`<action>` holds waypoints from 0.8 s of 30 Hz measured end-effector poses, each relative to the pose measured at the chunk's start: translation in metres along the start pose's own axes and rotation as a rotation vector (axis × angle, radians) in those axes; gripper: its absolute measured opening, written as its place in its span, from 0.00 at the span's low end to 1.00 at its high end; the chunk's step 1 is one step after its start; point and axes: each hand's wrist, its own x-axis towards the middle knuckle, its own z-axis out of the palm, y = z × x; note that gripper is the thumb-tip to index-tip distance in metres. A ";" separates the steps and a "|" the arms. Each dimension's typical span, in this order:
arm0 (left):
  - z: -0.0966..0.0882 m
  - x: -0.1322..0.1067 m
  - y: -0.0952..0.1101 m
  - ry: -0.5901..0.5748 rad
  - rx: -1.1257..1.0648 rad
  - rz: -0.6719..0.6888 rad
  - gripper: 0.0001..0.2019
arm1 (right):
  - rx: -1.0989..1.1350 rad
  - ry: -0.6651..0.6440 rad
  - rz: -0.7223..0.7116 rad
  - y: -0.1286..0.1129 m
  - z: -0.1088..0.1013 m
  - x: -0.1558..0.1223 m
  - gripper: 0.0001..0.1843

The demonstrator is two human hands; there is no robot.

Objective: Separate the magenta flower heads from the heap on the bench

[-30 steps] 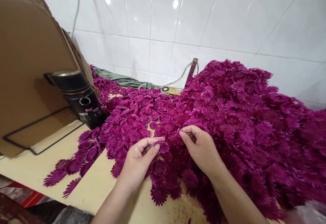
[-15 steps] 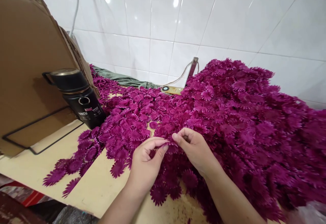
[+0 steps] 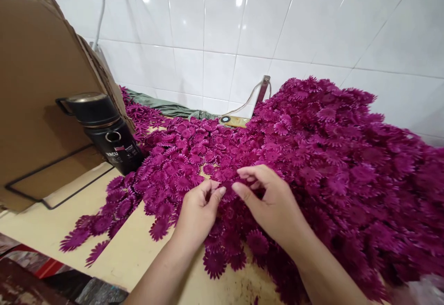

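Between thumb and forefinger, my left hand [image 3: 199, 208] pinches the edge of a magenta artificial flower layer [image 3: 227, 190] with a fringed rim. My right hand [image 3: 268, 198] is just to its right, thumb and fingers apart; the thumb tip is close to the flower's edge, and I cannot tell if it touches. Many like flower pieces lie under and around both hands, heaped into a tall pile [image 3: 333, 157] on the right and spread in a lower layer [image 3: 173, 166] to the left.
A black vacuum bottle [image 3: 111, 134] leans beside a large cardboard box [image 3: 41, 92] at left, near a thin black wire frame [image 3: 76, 189]. Behind are a green cloth [image 3: 166, 106], a yellowish object with a round dark spot [image 3: 234, 121], and a tiled wall [image 3: 222, 27]. Clear plastic [image 3: 425, 291] shows at lower right.
My right hand's fingers have spread from a pinch near the flower piece. My left hand has shifted slightly left and still pinches it.
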 end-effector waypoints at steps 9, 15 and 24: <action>0.000 -0.002 -0.005 -0.074 -0.187 -0.089 0.14 | 0.223 -0.245 0.158 0.008 0.020 -0.003 0.02; 0.002 -0.007 0.000 -0.126 -0.239 -0.126 0.05 | -0.240 0.009 -0.053 0.002 0.026 -0.005 0.09; -0.009 -0.010 -0.004 -0.036 -0.341 -0.145 0.11 | -0.511 0.469 0.047 0.040 -0.015 0.035 0.08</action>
